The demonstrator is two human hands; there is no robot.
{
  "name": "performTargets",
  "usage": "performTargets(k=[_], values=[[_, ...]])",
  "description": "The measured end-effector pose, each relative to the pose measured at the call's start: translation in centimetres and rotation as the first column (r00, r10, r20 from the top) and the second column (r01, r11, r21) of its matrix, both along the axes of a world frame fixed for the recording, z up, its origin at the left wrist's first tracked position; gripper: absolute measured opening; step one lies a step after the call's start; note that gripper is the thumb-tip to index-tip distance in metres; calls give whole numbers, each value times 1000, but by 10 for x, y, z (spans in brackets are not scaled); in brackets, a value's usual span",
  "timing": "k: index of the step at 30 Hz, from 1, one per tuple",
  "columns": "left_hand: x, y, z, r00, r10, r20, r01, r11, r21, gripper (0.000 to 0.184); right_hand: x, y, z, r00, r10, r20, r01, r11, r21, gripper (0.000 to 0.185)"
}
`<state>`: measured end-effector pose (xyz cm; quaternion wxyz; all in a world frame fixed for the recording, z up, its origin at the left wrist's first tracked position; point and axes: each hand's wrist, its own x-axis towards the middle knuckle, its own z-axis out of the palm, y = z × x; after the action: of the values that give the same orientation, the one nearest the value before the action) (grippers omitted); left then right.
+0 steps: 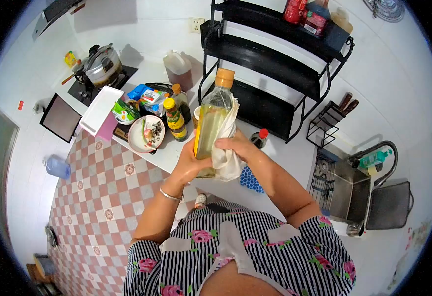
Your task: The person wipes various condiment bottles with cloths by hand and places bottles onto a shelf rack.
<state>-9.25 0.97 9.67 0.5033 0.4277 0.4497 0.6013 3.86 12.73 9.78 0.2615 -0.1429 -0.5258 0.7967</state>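
A large clear bottle of yellowish oil (210,126) with an orange cap is held upright before me, over the counter edge. My left hand (192,160) is wrapped round its lower left side. On the other side my right hand (240,147) presses a white cloth (225,160) against the bottle, thumb on top. The cloth hangs along the bottle's right side from near the shoulder to the base. Just left of the bottle stand a sauce bottle with a yellow cap (175,120) and a dark bottle (181,101).
A black tiered rack (263,56) stands behind, with a red-capped bottle (260,138) in front. Leftward are a bowl with food scraps (136,143), a white tray (101,111) and a pot (103,66) on the stove. A sink (351,190) and a knife holder (323,126) are right.
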Motion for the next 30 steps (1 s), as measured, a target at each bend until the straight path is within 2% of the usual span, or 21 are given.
performTargets(k=[1,2,3,4,7,9,11,12,13,14,16,19,20,22,23,24,25,27,29,30], values=[[-2,-2,0,996,-62,62,65,997,-38,54,2,1,6,993,113,-25,-114,992,-57,81],[-3,-4,-5,992,-91,90,104,984,-146,54,7,5,17,973,222,-60,-228,967,-113,82],[-2,-6,-6,967,-157,201,187,973,-137,54,10,11,26,941,321,-105,-334,928,-162,83],[3,-6,-8,924,-223,309,270,956,-118,54,10,21,23,928,371,-40,-374,921,-108,87],[14,-4,-18,761,-375,530,445,896,-4,60,6,13,33,892,395,-218,-439,874,-209,87],[15,-2,-27,620,-469,629,546,833,83,64,2,15,25,870,427,-247,-468,872,-140,79],[10,2,-42,594,-536,600,591,797,128,70,-9,32,-14,859,463,-220,-488,869,-79,76],[7,3,-45,579,-568,585,612,777,149,74,-5,27,-7,882,402,-244,-445,882,-155,74],[3,2,-42,699,-493,518,537,840,74,75,-3,19,7,903,338,-265,-399,888,-228,71],[-2,1,-35,802,-407,437,449,894,9,76,7,8,25,932,251,-261,-308,929,-205,70],[-3,1,-14,916,-270,297,278,960,14,85,18,-1,42,972,91,-214,-134,972,-194,69],[18,0,-6,995,-102,-12,103,992,72,95,15,-4,36,983,15,-181,-44,986,-160,65],[22,1,-4,999,-32,0,32,997,75,89,15,-5,34,973,1,-229,-29,993,-118,57],[17,2,-1,984,91,-151,-87,996,29,83,18,20,16,968,-221,123,181,945,272,49],[13,1,-1,963,148,-225,-149,989,12,80,23,31,7,894,-369,255,217,853,474,45],[8,1,-4,945,206,-254,-203,978,41,68,31,21,33,818,-478,320,218,772,597,42],[3,-1,-6,914,235,-332,-231,972,52,69,33,21,37,427,-745,513,245,641,727,44],[-8,-5,-10,832,286,-476,-284,956,78,71,59,43,58,806,-458,375,326,873,363,48],[-14,-9,-15,706,328,-628,-304,941,149,73,74,71,64,835,-506,215,534,840,-96,47],[-16,-11,-15,642,319,-698,-300,941,154,73,85,102,60,959,-272,-75,265,960,-94,47]])
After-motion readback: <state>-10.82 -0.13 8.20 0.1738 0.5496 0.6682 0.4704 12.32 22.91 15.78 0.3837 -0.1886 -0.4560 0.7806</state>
